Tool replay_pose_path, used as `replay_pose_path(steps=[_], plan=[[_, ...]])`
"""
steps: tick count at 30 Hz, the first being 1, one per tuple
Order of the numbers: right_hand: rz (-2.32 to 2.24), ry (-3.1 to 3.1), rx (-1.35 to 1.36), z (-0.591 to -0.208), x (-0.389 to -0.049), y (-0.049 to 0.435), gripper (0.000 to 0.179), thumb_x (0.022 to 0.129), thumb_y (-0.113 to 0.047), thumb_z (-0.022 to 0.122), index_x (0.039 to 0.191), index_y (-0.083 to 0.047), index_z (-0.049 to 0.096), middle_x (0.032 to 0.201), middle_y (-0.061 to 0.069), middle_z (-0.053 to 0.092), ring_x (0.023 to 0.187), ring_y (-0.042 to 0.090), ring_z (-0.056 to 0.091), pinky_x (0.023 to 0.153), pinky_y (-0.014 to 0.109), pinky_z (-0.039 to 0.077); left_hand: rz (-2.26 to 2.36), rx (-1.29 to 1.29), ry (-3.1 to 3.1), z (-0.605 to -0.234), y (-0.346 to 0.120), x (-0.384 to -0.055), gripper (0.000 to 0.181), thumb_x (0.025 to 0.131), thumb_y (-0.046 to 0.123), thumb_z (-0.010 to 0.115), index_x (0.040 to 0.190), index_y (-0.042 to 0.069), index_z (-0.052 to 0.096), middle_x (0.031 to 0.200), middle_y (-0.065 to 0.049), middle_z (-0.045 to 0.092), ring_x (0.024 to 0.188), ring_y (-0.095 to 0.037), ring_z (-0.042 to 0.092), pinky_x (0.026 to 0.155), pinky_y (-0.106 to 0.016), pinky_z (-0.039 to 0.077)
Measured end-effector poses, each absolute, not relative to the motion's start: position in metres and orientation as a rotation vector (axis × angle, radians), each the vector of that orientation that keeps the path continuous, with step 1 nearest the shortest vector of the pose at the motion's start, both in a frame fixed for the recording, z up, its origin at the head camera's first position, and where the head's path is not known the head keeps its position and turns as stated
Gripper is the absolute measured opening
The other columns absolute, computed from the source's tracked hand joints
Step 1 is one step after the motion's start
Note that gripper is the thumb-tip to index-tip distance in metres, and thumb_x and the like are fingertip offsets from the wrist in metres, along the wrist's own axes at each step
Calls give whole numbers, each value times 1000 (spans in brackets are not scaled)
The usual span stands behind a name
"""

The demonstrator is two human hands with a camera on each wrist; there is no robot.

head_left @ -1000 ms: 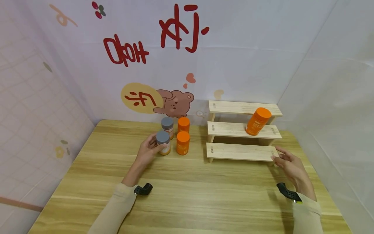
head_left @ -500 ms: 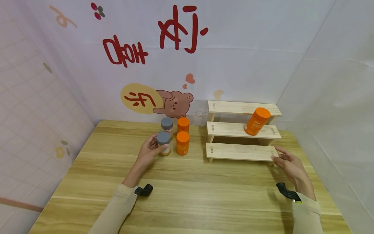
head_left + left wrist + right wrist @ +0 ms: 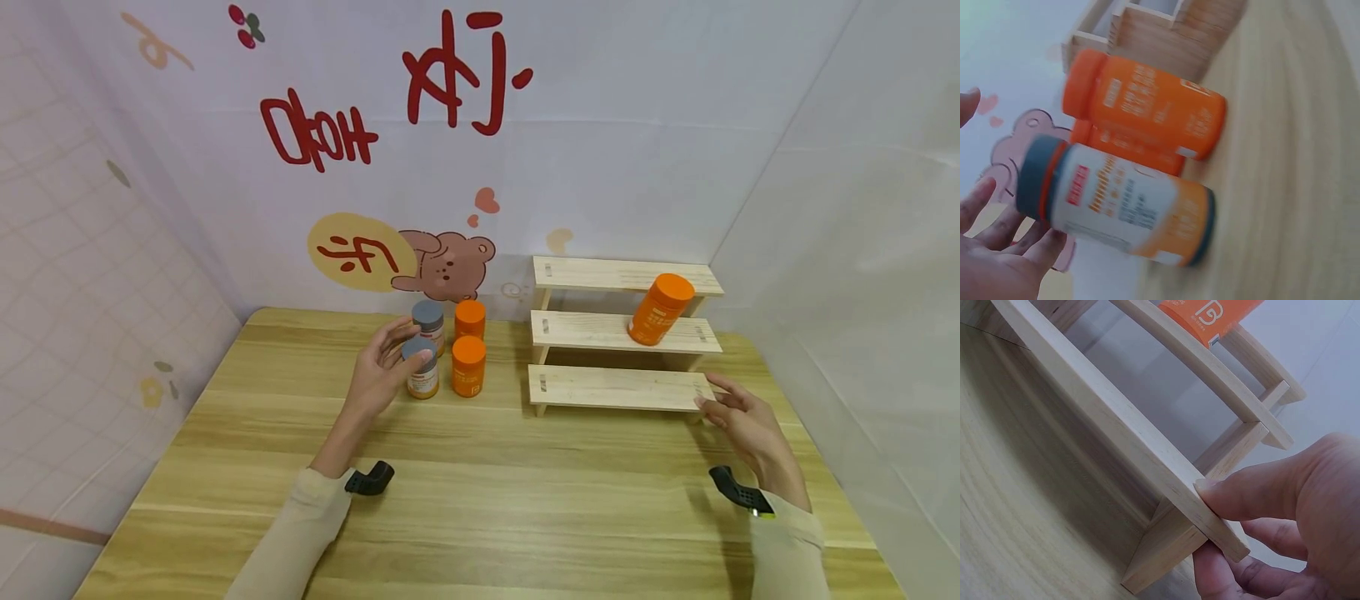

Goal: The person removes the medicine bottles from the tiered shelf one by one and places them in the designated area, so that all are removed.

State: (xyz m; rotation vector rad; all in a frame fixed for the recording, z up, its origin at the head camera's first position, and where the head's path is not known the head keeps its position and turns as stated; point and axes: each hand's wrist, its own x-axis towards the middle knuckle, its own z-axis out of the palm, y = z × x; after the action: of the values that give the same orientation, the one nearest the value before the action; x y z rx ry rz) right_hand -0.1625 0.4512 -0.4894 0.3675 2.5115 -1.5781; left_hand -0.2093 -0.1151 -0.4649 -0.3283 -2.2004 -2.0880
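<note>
My left hand (image 3: pixel 378 372) is at the front grey-lidded bottle (image 3: pixel 423 379), its fingers spread around the lid. In the left wrist view that bottle (image 3: pixel 1122 203) has a white and orange label, and the thumb stands away from the lid. Behind it is a second grey-lidded bottle (image 3: pixel 429 323). Two orange bottles stand to their right, the front one (image 3: pixel 468 371) hiding part of the rear one (image 3: pixel 470 316). My right hand (image 3: pixel 746 425) pinches the right end of the three-tier wooden shelf's lowest board (image 3: pixel 615 388); the right wrist view shows thumb above and fingers below.
Another orange bottle (image 3: pixel 661 309) stands on the right part of the middle board (image 3: pixel 577 331). The top board (image 3: pixel 600 273) is close to the back wall (image 3: pixel 637 150). White panels enclose the wooden table (image 3: pixel 525 508) at the back and sides.
My left hand has loosened from the front grey-lidded bottle; its fingers have lifted and spread near the lid. The bottle stays upright in place. My right hand keeps its pinch on the shelf.
</note>
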Motion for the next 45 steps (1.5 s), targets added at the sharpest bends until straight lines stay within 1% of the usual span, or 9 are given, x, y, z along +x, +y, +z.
replay_pose_path(steps=[10,17,21,26,29,35,38,42,45], plan=[[-1598,2496,371,-490,-165,453,81,99,-43,67,164,-18,26,123,-12,51,97,-9,61,85,13,55,-2031,-454,-2107,-438,-102,-210,59,93,7,74,147,6,50,144,-16,57,141,-26,49,123,-46,36],[-1595,2494,365,-491,-164,454,84,98,-45,67,164,-16,26,122,-12,51,98,-8,61,85,13,55,-2063,-580,-2078,-425,-85,-215,59,93,6,74,147,11,51,147,-19,54,141,-32,49,121,-49,38],[-1584,2496,367,-490,-163,453,86,97,-47,67,164,-16,25,126,-8,51,98,-8,61,85,13,55,-2109,-640,-2061,-421,-72,-216,60,94,7,73,149,9,49,147,-19,54,142,-33,49,121,-47,39],[-1596,2483,368,-490,-163,452,85,97,-46,67,164,-16,25,132,-3,47,99,-8,61,85,14,55,-2209,-715,-2013,-420,-53,-216,62,94,8,73,150,3,46,148,-25,50,143,-45,42,122,-56,34],[-1603,2480,360,-490,-162,451,84,98,-44,67,164,-16,25,128,-6,49,99,-8,61,86,15,55,-2246,-758,-2007,-421,-42,-215,63,94,8,72,151,3,45,148,-27,49,143,-45,43,122,-59,33],[-1602,2490,355,-491,-163,452,82,99,-41,67,164,-14,25,122,-12,52,97,-8,62,85,15,55,-2268,-840,-2010,-423,-18,-218,62,95,20,74,150,12,47,147,-27,51,143,-38,47,121,-54,37],[-1592,2499,357,-492,-164,452,82,100,-41,66,164,-14,24,129,-4,51,97,-9,61,85,14,55,-2301,-865,-2007,-424,-5,-220,66,93,26,77,151,12,47,147,-26,52,142,-41,47,121,-54,38],[-1595,2497,366,-491,-165,452,82,99,-42,67,164,-15,25,137,4,46,97,-10,61,85,14,55,-2342,-888,-2028,-422,12,-220,63,95,15,73,152,11,46,147,-26,51,143,-46,43,121,-58,35],[-1594,2490,372,-491,-164,452,83,98,-44,67,164,-16,25,134,1,47,97,-9,61,85,13,55,-2366,-910,-2049,-421,24,-220,61,94,9,70,151,14,47,149,-28,49,143,-48,43,121,-61,33]])
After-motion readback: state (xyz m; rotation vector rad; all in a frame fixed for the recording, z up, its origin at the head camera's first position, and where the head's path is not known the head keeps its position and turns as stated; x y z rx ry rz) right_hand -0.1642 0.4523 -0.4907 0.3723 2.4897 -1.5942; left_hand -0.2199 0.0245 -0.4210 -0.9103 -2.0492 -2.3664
